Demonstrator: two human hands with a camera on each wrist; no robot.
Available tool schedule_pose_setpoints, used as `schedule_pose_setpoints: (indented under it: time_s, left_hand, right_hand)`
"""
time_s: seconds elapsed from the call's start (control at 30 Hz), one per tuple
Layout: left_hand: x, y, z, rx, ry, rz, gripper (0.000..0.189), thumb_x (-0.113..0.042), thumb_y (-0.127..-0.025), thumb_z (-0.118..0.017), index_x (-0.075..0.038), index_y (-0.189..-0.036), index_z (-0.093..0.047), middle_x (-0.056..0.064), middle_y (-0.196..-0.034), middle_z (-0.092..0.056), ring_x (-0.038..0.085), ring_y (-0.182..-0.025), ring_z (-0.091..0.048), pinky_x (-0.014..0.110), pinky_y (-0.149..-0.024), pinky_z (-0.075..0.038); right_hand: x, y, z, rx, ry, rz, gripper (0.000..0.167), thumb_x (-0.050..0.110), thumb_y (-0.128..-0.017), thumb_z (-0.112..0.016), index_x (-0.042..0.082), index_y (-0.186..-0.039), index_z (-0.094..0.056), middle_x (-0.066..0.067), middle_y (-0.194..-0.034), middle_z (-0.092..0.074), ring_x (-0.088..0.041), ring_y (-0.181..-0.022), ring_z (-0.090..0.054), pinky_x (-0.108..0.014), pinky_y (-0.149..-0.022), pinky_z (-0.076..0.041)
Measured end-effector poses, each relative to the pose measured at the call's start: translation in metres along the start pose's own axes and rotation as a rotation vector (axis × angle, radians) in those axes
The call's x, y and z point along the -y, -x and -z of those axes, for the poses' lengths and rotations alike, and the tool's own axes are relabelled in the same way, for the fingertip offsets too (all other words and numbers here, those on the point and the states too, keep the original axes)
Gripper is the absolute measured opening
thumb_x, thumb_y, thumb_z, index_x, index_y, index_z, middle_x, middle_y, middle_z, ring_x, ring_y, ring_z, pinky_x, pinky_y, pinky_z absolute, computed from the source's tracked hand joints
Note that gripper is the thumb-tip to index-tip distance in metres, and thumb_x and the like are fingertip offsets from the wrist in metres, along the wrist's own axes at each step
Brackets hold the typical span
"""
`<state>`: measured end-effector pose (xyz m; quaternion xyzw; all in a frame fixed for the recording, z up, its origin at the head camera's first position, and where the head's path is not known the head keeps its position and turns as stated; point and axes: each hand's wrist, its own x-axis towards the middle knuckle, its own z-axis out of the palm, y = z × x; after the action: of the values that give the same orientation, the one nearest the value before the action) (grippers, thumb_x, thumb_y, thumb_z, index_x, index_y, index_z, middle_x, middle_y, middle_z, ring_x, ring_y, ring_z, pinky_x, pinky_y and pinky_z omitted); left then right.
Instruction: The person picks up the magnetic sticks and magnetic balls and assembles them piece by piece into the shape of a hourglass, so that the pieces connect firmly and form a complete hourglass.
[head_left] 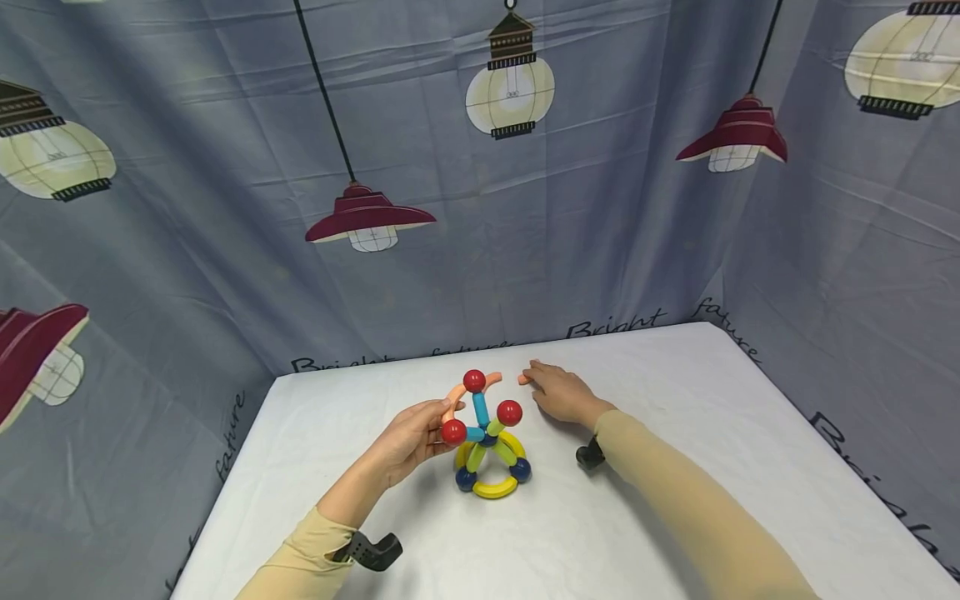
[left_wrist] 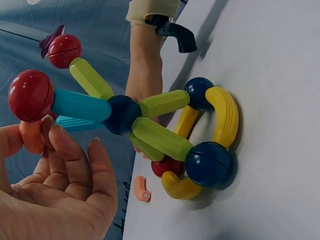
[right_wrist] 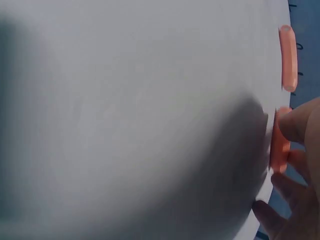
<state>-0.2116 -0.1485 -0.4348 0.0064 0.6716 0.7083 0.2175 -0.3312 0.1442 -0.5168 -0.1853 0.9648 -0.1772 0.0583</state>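
Observation:
My left hand (head_left: 411, 442) pinches an orange curved rod (left_wrist: 32, 137) beside a red ball (left_wrist: 31, 95) of a ball-and-stick toy model. The model's navy centre ball (left_wrist: 122, 115) joins blue rods (left_wrist: 80, 105) and light green rods (left_wrist: 162, 140). Red balls cap its upper arms, and yellow curved rods (head_left: 495, 488) with navy balls (head_left: 521, 470) form a ring base over the table. Farther back, my right hand (head_left: 562, 393) holds another orange curved rod (right_wrist: 280, 145) at the tabletop between thumb and fingers.
One more orange curved rod (right_wrist: 289, 60) lies on the white-covered table (head_left: 615, 517), behind the model's top red ball (head_left: 474, 381) in the head view. A grey curtain (head_left: 480, 250) printed with lamps hangs behind the table and along its sides.

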Motion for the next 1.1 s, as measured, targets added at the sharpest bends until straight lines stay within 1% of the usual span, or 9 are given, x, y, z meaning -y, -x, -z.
schedule_pose_setpoints:
  time_s: [0.2, 0.3, 0.53, 0.63, 0.7, 0.77, 0.83, 0.93, 1.1]
  left_hand:
    - [-0.001, 0.001, 0.000, -0.006, 0.004, 0.000, 0.051, -0.041, -0.103, -0.060, -0.001, -0.134, -0.059, 0.004, -0.095, -0.064, 0.017, -0.087, -0.063, 0.035, -0.090, -0.056]
    - [0.000, 0.001, 0.000, -0.001, -0.002, -0.002, 0.051, -0.042, -0.102, -0.060, -0.001, -0.134, -0.059, 0.005, -0.096, -0.063, 0.018, -0.091, -0.064, 0.035, -0.091, -0.056]
    - [0.000, 0.002, 0.000, 0.004, -0.005, -0.003, 0.051, -0.043, -0.103, -0.060, -0.003, -0.135, -0.059, 0.005, -0.097, -0.063, 0.020, -0.093, -0.065, 0.035, -0.091, -0.056]
    - [0.000, 0.002, 0.001, 0.004, -0.006, -0.005, 0.051, -0.042, -0.103, -0.059, -0.002, -0.135, -0.059, 0.005, -0.097, -0.063, 0.020, -0.093, -0.065, 0.035, -0.091, -0.056]
    - [-0.001, 0.002, 0.001, 0.006, -0.004, -0.005, 0.051, -0.042, -0.103, -0.059, -0.002, -0.135, -0.059, 0.005, -0.096, -0.062, 0.020, -0.093, -0.065, 0.035, -0.091, -0.055]
    - [-0.001, 0.002, 0.000, 0.007, 0.001, -0.003, 0.050, -0.042, -0.103, -0.059, -0.002, -0.134, -0.059, 0.005, -0.096, -0.063, 0.020, -0.093, -0.065, 0.035, -0.091, -0.055]
    - [-0.001, 0.002, 0.000, 0.008, 0.003, -0.006, 0.051, -0.042, -0.103, -0.059, -0.002, -0.134, -0.059, 0.005, -0.097, -0.064, 0.019, -0.092, -0.064, 0.035, -0.091, -0.056]
    - [-0.001, 0.002, 0.000, 0.008, 0.005, -0.004, 0.050, -0.042, -0.103, -0.059, -0.003, -0.134, -0.059, 0.005, -0.097, -0.064, 0.019, -0.091, -0.064, 0.034, -0.091, -0.056]
    - [0.000, 0.001, -0.001, 0.010, -0.003, -0.003, 0.051, -0.043, -0.102, -0.060, -0.003, -0.134, -0.060, 0.006, -0.098, -0.064, 0.020, -0.092, -0.064, 0.034, -0.091, -0.055]
  right_hand:
    - [-0.015, 0.020, 0.010, 0.021, -0.011, 0.114, 0.042, 0.016, -0.107, -0.051, 0.012, -0.148, -0.055, -0.008, -0.160, -0.042, -0.031, -0.146, -0.040, -0.053, -0.116, -0.033]
    - [-0.023, 0.033, 0.013, 0.025, -0.036, 0.146, 0.040, 0.016, -0.107, -0.048, 0.017, -0.146, -0.059, -0.002, -0.158, -0.044, -0.027, -0.145, -0.041, -0.051, -0.116, -0.034]
    - [-0.040, 0.059, 0.016, -0.037, -0.033, 0.222, 0.031, 0.020, -0.106, -0.054, 0.024, -0.132, -0.069, 0.009, -0.148, -0.056, -0.020, -0.136, -0.053, -0.048, -0.110, -0.042]
    - [-0.042, 0.065, 0.017, -0.069, -0.095, 0.170, 0.032, 0.021, -0.105, -0.057, 0.022, -0.135, -0.067, 0.005, -0.146, -0.058, -0.024, -0.134, -0.054, -0.050, -0.109, -0.042]
    - [-0.043, 0.065, 0.016, -0.110, -0.145, 0.096, 0.033, 0.024, -0.104, -0.059, 0.019, -0.135, -0.067, 0.001, -0.142, -0.061, -0.025, -0.128, -0.058, -0.051, -0.106, -0.045]
    - [-0.043, 0.062, 0.014, -0.157, -0.188, 0.006, 0.033, 0.028, -0.102, -0.061, 0.015, -0.132, -0.068, -0.003, -0.133, -0.065, -0.026, -0.119, -0.062, -0.050, -0.100, -0.049]
    - [-0.043, 0.058, 0.013, -0.197, -0.220, -0.069, 0.032, 0.032, -0.101, -0.064, 0.011, -0.124, -0.072, -0.005, -0.121, -0.068, -0.025, -0.108, -0.064, -0.049, -0.093, -0.052]
    - [-0.040, 0.054, 0.011, -0.201, -0.240, -0.158, 0.037, 0.040, -0.097, -0.068, 0.008, -0.115, -0.076, -0.007, -0.110, -0.069, -0.026, -0.102, -0.064, -0.048, -0.090, -0.052]
    - [-0.034, 0.051, 0.009, -0.187, -0.228, -0.203, 0.044, 0.048, -0.095, -0.068, 0.007, -0.109, -0.078, -0.006, -0.105, -0.067, -0.028, -0.102, -0.061, -0.048, -0.090, -0.050]
